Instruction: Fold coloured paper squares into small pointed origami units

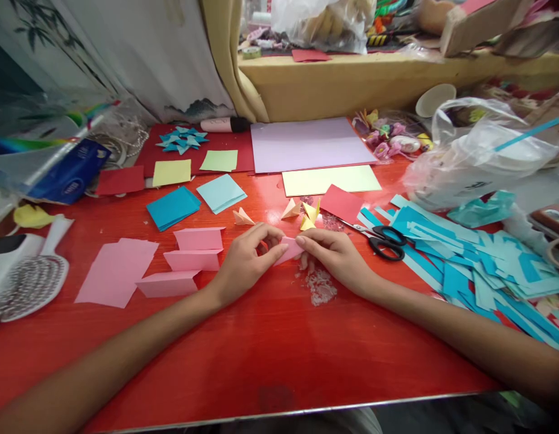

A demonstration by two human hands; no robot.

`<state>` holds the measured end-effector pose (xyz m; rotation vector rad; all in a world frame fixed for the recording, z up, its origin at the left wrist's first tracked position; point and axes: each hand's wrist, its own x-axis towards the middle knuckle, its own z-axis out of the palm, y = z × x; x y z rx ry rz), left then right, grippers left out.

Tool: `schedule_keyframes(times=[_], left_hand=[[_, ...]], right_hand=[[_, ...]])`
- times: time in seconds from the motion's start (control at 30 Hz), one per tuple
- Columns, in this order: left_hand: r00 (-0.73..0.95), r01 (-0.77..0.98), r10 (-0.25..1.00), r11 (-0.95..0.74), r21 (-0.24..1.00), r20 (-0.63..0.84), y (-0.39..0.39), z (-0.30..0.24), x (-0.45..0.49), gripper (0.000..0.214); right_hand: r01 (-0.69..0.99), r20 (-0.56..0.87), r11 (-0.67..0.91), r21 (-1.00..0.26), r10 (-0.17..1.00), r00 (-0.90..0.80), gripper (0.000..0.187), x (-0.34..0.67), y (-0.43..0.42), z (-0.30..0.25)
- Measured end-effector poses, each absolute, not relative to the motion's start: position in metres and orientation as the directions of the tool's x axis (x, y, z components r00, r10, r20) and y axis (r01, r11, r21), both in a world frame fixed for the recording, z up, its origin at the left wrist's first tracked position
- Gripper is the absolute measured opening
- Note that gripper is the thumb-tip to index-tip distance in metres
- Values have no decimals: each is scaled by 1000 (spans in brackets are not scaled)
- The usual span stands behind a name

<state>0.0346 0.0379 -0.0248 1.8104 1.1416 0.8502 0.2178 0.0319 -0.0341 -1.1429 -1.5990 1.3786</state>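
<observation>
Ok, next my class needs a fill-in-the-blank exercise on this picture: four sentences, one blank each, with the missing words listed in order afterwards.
1. The left hand and the right hand both hold a small ____ piece of paper.
2. The number of folded pink cards on the table beside the left hand is ____.
3. The scissors have handles coloured ____.
4. The heap of blue strips lies on the person's ____ side.

Missing words: pink; three; black; right.

Left grip (244, 258) partly hides held paper (289, 246); right edge crops blue strips (455, 284).
</observation>
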Motion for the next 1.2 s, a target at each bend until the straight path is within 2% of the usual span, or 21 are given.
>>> schedule_keyframes(times=[0.17, 0.3, 0.4, 0.5, 0.67, 0.83, 1.0, 1.2], left_hand=[[385, 334, 923, -162, 929, 22, 35, -25, 35, 18], [389, 399, 920, -209, 893, 42, 35, -25, 35, 19], [407, 416, 913, -209, 885, 24, 36, -24, 35, 20], [405, 398, 914, -195, 897, 19, 37, -24, 34, 23], [396, 311, 917, -81, 947, -51, 37, -25, 33, 25], [346, 272, 938, -137, 953, 36, 36, -27, 34, 17], [359, 227, 933, -56, 972, -30, 35, -26, 32, 21], [411, 343, 911, -180, 922, 25, 37, -25, 32, 17]], right_hand=[[154, -53, 11, -988, 912, -407, 26, 218, 31, -31], [164, -48, 27, -986, 899, -436, 24, 217, 30, -31], [149, -26, 35, -988, 921, -390, 24, 217, 30, -32], [128, -17, 30, -991, 938, -347, 23, 216, 32, -34], [111, -12, 36, -993, 915, -404, 17, 217, 34, -36], [130, -26, 34, -991, 901, -432, 21, 218, 34, -37], [213, -18, 74, -974, 917, -399, 20, 217, 33, -37], [402, 18, 271, -874, 846, -532, 22, 218, 33, -34]])
